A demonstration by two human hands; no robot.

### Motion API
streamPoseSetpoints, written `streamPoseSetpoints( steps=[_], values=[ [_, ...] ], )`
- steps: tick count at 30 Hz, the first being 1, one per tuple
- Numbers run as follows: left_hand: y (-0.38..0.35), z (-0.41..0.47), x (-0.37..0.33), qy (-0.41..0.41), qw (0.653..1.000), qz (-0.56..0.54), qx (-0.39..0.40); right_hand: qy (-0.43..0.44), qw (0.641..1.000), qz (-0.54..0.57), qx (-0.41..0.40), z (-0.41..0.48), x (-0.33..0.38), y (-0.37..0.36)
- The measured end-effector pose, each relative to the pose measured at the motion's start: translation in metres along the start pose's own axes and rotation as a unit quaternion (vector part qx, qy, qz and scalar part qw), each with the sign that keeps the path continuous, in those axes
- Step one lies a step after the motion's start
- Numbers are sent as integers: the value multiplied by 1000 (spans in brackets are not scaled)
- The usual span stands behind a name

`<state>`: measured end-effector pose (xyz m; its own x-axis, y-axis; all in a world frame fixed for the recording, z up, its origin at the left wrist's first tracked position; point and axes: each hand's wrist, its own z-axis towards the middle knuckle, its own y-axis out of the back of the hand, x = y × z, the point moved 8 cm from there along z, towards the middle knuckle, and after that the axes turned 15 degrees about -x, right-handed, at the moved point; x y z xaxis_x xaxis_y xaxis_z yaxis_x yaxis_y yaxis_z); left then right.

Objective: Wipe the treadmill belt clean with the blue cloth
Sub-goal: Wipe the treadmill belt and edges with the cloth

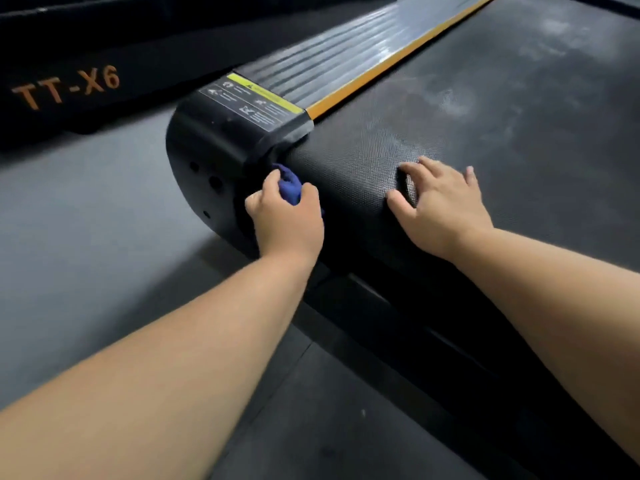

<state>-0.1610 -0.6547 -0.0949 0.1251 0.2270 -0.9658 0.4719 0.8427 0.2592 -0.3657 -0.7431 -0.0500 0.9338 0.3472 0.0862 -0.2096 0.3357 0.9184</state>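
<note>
The black textured treadmill belt fills the upper right and curves down over the rear roller, with pale dusty smudges on its flat part. My left hand grips a bunched blue cloth and holds it in the gap where the belt's left edge meets the rounded black end cap. Most of the cloth is hidden in my fingers. My right hand rests on the belt's rear curve with fingers spread and lightly bent, holding nothing.
A ribbed black side rail with an orange strip runs along the belt's left side, with a warning sticker at its end. Another black machine marked TT-X6 stands at the upper left. Grey floor lies left of the treadmill.
</note>
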Motion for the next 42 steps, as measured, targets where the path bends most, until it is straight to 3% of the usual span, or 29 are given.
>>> streamPoseSetpoints(
  steps=[4, 8, 12, 15, 19, 23, 26, 28, 31, 33, 35, 38, 42],
  values=[
    [-8, 8, 12, 152, 973, -118, -128, 6, 1000, 8, -22, -1, 3, 8],
    [-14, -11, 14, 167, 963, -109, -181, -1, 999, 15, -28, -1, 2, 7],
    [-16, -49, 22, 172, 973, -88, -125, -7, 999, 18, -36, 0, 1, 6],
    [-3, -69, 27, 119, 988, -88, -52, -6, 999, 26, -41, -1, 3, 11],
    [16, -9, 63, 219, 950, -131, -179, -7, 999, 26, -27, -1, 3, 10],
    [-14, -23, 49, 237, 952, -129, -142, -12, 999, 30, -17, -2, 5, 11],
    [-32, -40, 51, 298, 930, -161, -140, -11, 1000, 25, -10, -2, 4, 9],
    [-39, -55, 62, 309, 933, -158, -92, -12, 1000, 27, -10, -1, 3, 8],
    [-38, -95, 68, 281, 947, -148, 45, -18, 999, 35, -15, -1, 3, 10],
    [-27, -69, 69, 244, 963, -111, -20, -20, 999, 40, -20, -1, 3, 11],
    [-20, -17, 73, 260, 951, -120, -114, -18, 999, 41, -15, -1, 3, 9],
    [-35, 15, 68, 356, 904, -218, -94, -20, 999, 41, -9, -1, 1, 9],
    [-46, -5, 70, 382, 899, -211, -45, -15, 999, 40, -24, 1, 3, 9]
  ],
)
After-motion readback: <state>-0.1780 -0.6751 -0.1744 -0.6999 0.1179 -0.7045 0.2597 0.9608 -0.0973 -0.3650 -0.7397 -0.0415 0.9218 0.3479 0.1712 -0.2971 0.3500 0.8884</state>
